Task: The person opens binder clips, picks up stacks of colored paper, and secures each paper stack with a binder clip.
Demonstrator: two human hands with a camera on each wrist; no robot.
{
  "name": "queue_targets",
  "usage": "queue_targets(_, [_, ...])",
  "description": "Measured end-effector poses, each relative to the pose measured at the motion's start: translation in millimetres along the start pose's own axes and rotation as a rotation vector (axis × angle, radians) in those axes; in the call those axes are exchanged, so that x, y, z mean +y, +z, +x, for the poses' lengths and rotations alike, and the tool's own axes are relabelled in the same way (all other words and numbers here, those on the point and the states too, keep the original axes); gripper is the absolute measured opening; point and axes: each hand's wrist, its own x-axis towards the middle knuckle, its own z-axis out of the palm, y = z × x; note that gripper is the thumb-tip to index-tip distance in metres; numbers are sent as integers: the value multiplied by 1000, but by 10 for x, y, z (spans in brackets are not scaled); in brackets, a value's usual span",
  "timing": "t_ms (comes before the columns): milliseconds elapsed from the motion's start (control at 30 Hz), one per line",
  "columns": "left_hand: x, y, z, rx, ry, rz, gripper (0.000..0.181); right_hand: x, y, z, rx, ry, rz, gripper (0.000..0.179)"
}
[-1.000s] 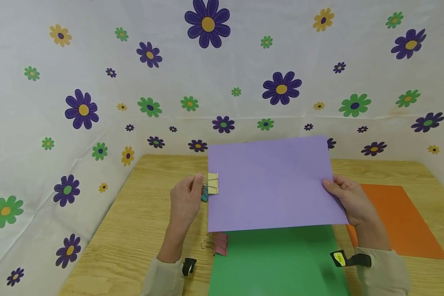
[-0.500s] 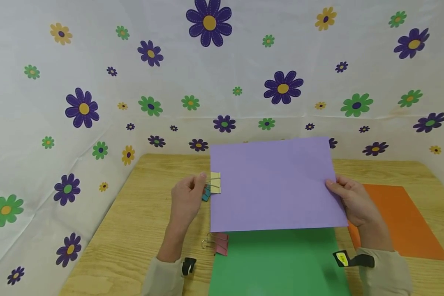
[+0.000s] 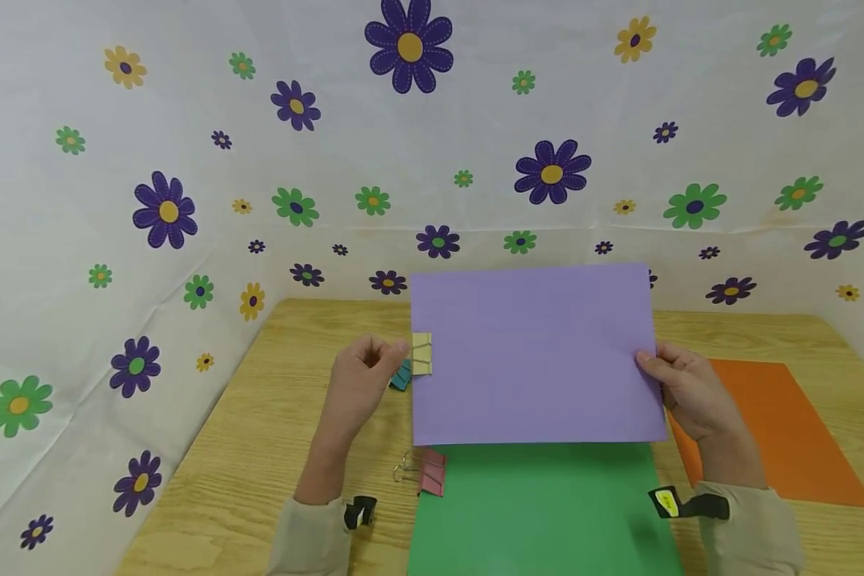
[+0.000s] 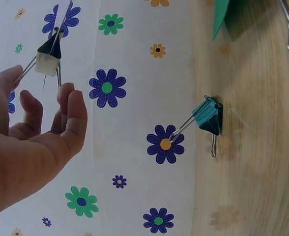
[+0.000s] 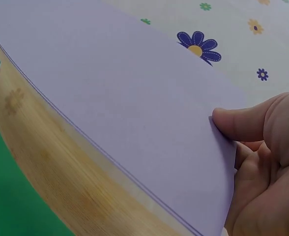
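Observation:
A yellow binder clip [image 3: 422,354] sits on the left edge of the raised purple paper [image 3: 533,360]. My left hand [image 3: 363,376] is just left of the clip. In the left wrist view, the clip's [image 4: 47,64] wire handles stand spread, with the left thumb and fingertips [image 4: 75,105] right at their ends and parted from each other. My right hand [image 3: 691,392] pinches the paper's right edge, thumb on the near face. A double line along the lower edge of the purple paper [image 5: 120,98] shows more than one layer.
Green paper [image 3: 540,512] lies on the wooden table [image 3: 281,448] below the purple paper, with a pink binder clip [image 3: 433,472] on its left edge. A teal binder clip [image 3: 401,374] rests behind the left hand. Orange paper [image 3: 785,432] lies at the right.
My left fingers have loosened from the yellow clip's handles and drawn slightly away, and the handles have spread. The purple paper has risen slightly at its lower edge; my right hand keeps its hold.

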Motion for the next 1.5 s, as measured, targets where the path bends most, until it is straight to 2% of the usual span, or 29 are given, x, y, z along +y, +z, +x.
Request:
queue_targets(167, [-36, -50, 34, -79, 3, -34, 28, -15, -22, -3, 18, 22, -19, 19])
queue_targets(500, [-62, -119, 143, -338, 46, -118, 18, -9, -95, -71, 39, 47, 14, 20])
queue_targets(667, [-68, -175, 198, -424, 33, -101, 21, 0, -87, -75, 53, 57, -3, 21])
queue_targets(800, [-73, -210, 258, -448, 41, -76, 24, 18, -83, -68, 44, 50, -14, 22])
queue_targets(933, [-89, -214, 307, -439, 59, -27, 22, 21, -109, -51, 18, 52, -35, 20])
queue_targets(1100, [-155, -184, 375, -422, 83, 35, 20, 0, -153, -1, 0, 48, -136, 15])
queue_targets(1300, [-214, -117, 484, -424, 61, 55, 25, -38, -186, 87, -7, 82, -262, 40])
queue_targets(1500, [-250, -44, 564, -429, 36, 15, 27, -55, -199, 164, 2, 117, -330, 50])
